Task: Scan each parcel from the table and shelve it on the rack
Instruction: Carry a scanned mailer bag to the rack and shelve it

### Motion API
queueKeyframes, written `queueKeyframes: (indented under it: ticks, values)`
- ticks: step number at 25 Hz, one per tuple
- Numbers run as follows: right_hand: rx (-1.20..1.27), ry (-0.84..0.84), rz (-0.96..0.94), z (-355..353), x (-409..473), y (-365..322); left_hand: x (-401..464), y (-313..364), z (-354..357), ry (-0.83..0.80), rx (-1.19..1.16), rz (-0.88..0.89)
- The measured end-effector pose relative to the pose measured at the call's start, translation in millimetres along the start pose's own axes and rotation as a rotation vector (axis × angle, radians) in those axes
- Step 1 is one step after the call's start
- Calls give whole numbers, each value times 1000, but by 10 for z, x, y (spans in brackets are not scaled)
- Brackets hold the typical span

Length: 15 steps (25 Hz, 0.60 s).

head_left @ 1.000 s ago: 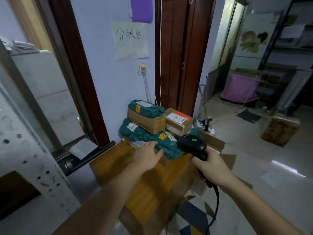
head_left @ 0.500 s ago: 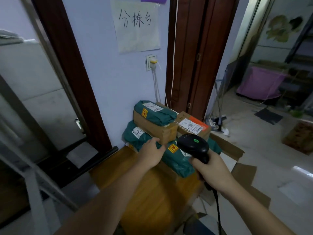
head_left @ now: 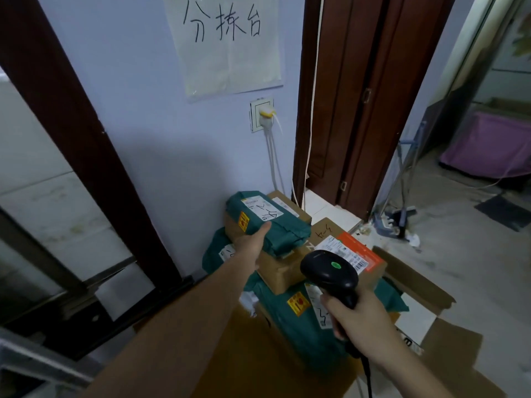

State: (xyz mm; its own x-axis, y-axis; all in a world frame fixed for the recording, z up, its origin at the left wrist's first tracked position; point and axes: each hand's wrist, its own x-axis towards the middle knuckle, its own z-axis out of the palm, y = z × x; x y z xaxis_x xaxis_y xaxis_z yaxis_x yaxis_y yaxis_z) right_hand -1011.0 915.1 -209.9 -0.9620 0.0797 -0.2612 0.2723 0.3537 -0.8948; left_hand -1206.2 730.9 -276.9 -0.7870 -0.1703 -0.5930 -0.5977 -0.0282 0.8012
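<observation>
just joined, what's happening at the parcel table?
A person stands at a wooden table piled with parcels against the wall. The right hand grips a black barcode scanner, held over the pile. The left hand reaches to the top green bag parcel, fingers straight, touching its side without gripping it. That bag lies on a cardboard box. Nothing is lifted yet.
</observation>
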Motion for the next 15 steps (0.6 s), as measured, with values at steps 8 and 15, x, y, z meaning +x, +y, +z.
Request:
queueKeyframes:
  ticks: [8,15]
  values:
    - [103,-57,123,-76,345,163,476,53,65,9,-73,-54]
    - [116,-73,44,89,413,125,427,85,-111,-87,-272,-177]
